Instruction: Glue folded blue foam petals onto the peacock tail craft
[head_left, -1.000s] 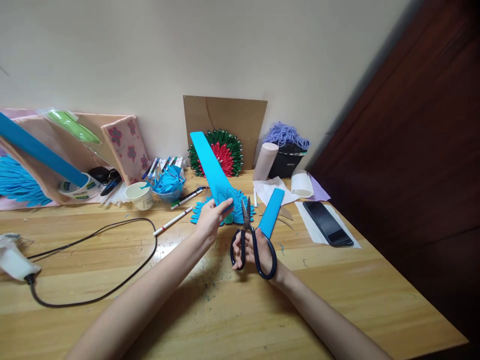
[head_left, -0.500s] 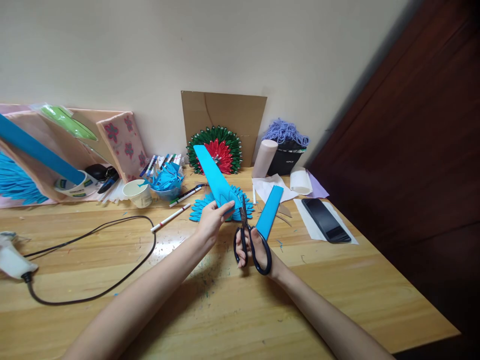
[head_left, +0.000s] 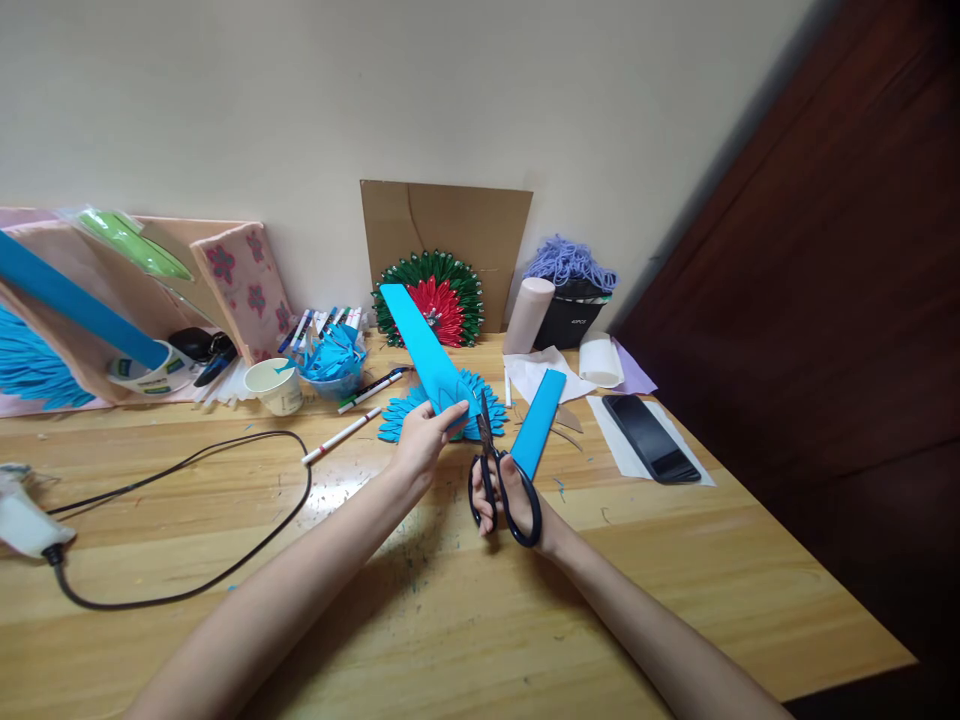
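Note:
Pinched between the thumb and fingers of my left hand (head_left: 421, 442) is a long blue strip (head_left: 417, 338), its far end slanting up to the left. A curved outline shows on the strip's near end. My right hand (head_left: 513, 488) has its fingers through the handles of black-handled scissors (head_left: 489, 440), whose blades meet the strip's near end beside my left fingertips. A second blue strip (head_left: 541, 420) lies just beyond my right hand. Behind my left hand is a blue petalled piece (head_left: 405, 415), partly covered by the held strip.
A cup (head_left: 276, 390) and a bowl of blue scraps (head_left: 334, 365) stand left of centre. A black cable (head_left: 225, 575) loops across the table at left. A phone (head_left: 649, 438) lies at right. A cardboard sheet (head_left: 457, 225) with a green and red flower leans on the wall.
The far end of the held strip has tipped slightly to the left. Both hands keep nearly the same place, with the scissors still at the strip's near end.

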